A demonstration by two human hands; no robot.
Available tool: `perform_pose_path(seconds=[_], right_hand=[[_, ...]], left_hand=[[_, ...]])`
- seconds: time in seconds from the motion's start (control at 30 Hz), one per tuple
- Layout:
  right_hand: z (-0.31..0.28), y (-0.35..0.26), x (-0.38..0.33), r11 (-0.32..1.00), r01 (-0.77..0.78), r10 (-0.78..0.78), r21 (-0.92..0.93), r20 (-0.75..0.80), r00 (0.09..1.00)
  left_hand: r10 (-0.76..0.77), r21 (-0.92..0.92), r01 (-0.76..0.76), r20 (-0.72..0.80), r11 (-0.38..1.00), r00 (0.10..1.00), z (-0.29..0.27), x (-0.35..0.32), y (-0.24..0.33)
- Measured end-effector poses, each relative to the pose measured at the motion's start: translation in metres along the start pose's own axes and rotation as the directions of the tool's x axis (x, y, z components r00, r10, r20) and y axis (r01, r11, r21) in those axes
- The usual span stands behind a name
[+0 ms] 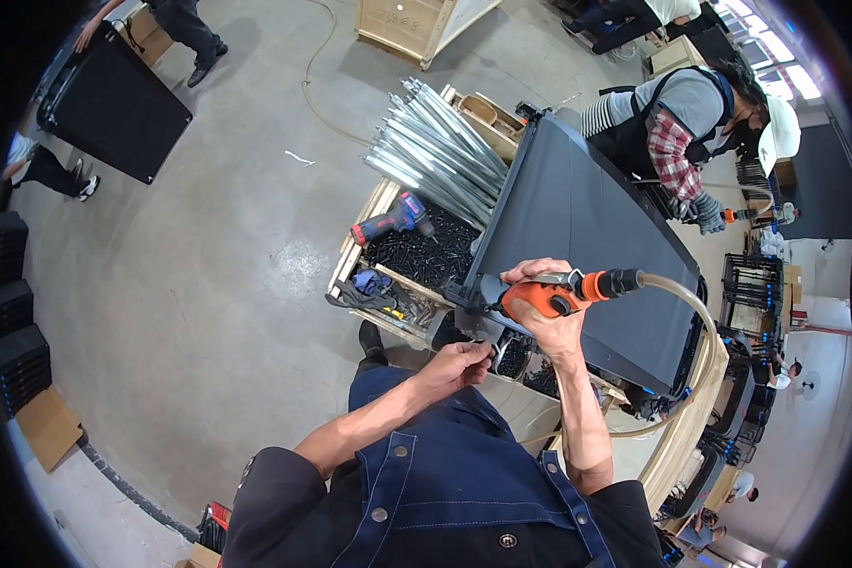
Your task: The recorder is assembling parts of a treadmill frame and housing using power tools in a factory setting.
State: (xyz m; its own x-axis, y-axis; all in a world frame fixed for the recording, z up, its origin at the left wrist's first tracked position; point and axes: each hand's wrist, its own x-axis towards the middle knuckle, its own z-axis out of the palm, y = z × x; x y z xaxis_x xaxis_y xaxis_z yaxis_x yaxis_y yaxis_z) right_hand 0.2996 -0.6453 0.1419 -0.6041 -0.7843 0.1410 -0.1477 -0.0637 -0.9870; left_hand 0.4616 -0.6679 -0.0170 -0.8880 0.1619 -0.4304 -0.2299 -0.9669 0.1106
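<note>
Orange pneumatic screwdriver (551, 295) is gripped tight in the right hand (549, 308), its nose against the dark panel's (587, 227) near corner. The left hand (456, 364), just below that corner, pinches shut on a small bracket (495, 348), likely steadying it.

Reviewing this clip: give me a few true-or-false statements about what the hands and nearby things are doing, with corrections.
1. The right hand holds an orange air tool fed by a clear hose. True.
2. The left hand rests flat on the floor. False: it is at the corner of the dark panel.
3. A cordless drill lies on black screws in the wooden crate. True.
4. The metal tubes stand upright. False: they lie bundled across the crate.
</note>
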Motion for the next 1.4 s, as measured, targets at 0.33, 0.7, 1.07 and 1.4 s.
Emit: perform_pose_path(seconds=[0.33, 0.7, 1.07, 1.4], right_hand=[[0.003, 0.007, -0.003, 0.999, -0.032, 0.032, 0.001, -0.015, 0.999], [-0.009, -0.038, -0.024, 0.995, -0.088, 0.084, -0.055, -0.075, 0.994], [-0.155, -0.019, -0.278, 0.935, -0.352, 0.126, -0.034, -0.899, 0.420], [-0.399, 0.081, -0.529, 0.934, -0.343, 0.051, 0.098, -0.988, -0.144]], left_hand=[[-0.095, 0.248, 0.096, -0.017, 0.964, 0.995, 0.018, -0.018, 0.002], [-0.121, 0.429, 0.086, 0.056, 0.899, 0.991, 0.013, -0.016, 0.001], [-0.352, 0.478, 0.346, -0.080, 0.807, 0.933, 0.023, 0.078, -0.103], [-0.135, 0.429, 0.404, -0.532, 0.808, 0.836, -0.039, 0.271, -0.277]])
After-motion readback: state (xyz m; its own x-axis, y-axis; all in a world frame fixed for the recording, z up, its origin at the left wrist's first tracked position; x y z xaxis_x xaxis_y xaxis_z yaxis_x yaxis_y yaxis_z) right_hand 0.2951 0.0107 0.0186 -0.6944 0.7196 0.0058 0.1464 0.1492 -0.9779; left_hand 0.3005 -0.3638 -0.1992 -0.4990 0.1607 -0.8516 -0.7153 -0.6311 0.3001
